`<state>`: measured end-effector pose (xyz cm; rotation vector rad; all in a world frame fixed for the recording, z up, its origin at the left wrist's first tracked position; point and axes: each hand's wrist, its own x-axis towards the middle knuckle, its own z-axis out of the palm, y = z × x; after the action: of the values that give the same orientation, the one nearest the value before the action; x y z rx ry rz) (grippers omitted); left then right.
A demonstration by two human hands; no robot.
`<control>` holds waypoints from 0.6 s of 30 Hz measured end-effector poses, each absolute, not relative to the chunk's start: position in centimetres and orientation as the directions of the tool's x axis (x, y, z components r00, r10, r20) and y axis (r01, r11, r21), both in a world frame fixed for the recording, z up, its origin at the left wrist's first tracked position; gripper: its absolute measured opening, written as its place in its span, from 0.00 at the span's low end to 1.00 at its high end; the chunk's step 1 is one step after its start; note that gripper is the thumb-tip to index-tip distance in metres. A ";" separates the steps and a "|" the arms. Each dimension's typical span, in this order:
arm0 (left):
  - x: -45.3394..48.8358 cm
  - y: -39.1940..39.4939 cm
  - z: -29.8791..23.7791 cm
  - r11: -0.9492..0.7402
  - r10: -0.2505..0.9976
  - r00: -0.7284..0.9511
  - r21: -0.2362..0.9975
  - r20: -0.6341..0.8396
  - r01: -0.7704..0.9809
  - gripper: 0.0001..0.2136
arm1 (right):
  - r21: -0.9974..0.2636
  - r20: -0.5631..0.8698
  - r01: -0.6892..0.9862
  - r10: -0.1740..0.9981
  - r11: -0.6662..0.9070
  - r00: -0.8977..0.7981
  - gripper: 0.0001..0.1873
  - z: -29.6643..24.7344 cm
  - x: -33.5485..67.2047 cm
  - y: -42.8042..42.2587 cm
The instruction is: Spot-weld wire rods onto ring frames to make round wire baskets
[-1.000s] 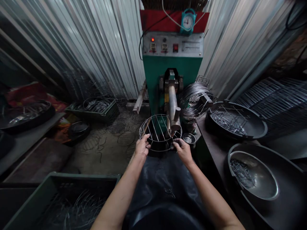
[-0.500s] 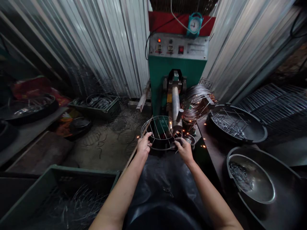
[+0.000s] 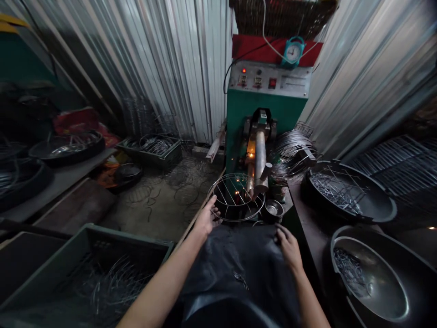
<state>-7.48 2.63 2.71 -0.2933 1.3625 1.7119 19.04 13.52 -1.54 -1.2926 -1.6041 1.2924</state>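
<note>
My left hand [image 3: 206,217] grips the left edge of a round wire rack [image 3: 232,196], a ring crossed by several straight wires. The rack's right side lies by the lower tip of the green spot welder's electrode arm [image 3: 261,157]; I cannot tell whether they touch. Off the rack, my right hand [image 3: 288,245] is above the dark apron [image 3: 235,259], its fingers curled together. Whatever those fingers hold, if anything, does not show. A small metal bowl [image 3: 274,208] stands just beyond it. Sparks glow behind the rack and beside the electrode.
On the right are a black pan [image 3: 382,207] of short wire pieces and a larger pan with a steel bowl [image 3: 392,278] inside. A wire coil [image 3: 295,152] hangs beside the welder. At left stand a green crate [image 3: 85,232] of wires and a smaller crate [image 3: 164,159].
My right hand has let go of the rack and drawn back to the right, towards me. My left hand still holds the rack. The view has shifted, and fewer sparks fly on the right.
</note>
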 end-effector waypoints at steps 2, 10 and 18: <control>-9.7 1.9 2.8 0.118 0.513 -0.522 0.658 -0.682 -0.744 0.23 | -0.927 -0.213 0.360 0.936 -0.103 -0.279 0.24 -3.9 21.7 12.5; -13.1 5.1 2.8 0.215 0.562 -0.482 0.681 -0.672 -0.700 0.18 | -0.893 -0.260 0.434 0.920 -0.115 -0.292 0.27 -7.1 22.9 10.6; -11.8 5.1 2.6 0.119 0.557 -0.540 0.704 -0.631 -0.700 0.17 | -0.891 -0.318 0.419 0.900 -0.176 -0.299 0.32 -7.1 23.4 10.0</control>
<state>-11.78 5.13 2.61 -0.1513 1.4122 1.6150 23.44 10.01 -7.06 -1.5123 -1.6600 1.4793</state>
